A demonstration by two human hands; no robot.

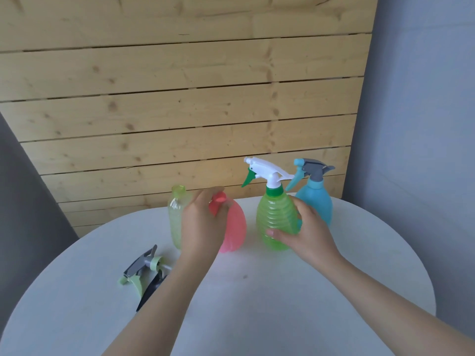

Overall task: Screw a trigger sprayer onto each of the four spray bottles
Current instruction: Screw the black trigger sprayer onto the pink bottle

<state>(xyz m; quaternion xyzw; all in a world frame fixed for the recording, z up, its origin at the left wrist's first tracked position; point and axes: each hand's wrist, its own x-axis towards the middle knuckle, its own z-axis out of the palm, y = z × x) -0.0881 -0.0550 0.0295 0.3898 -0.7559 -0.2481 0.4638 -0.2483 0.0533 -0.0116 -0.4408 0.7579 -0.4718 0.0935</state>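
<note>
Fingers of left hand (203, 222) grasping ribbed pink bottle (235, 227), right hand (305, 232) gripping ridged green bottle (276, 222).

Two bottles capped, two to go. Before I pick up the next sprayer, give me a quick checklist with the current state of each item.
1. Pink bottle neck open, no sprayer on it: ok.
2. Left hand steadying the pink bottle: ok, fingers wrap its neck and shoulder.
3. Right hand free to fetch a sprayer: not ok, it is on the green bottle.
4. Loose sprayers on the table: ok, a pale green and grey sprayer lies near the left forearm, with a dark sprayer beside it.
5. White sprayer tight on the green bottle: cannot tell.
6. Pale yellow-green bottle upright and uncapped: ok.
</note>
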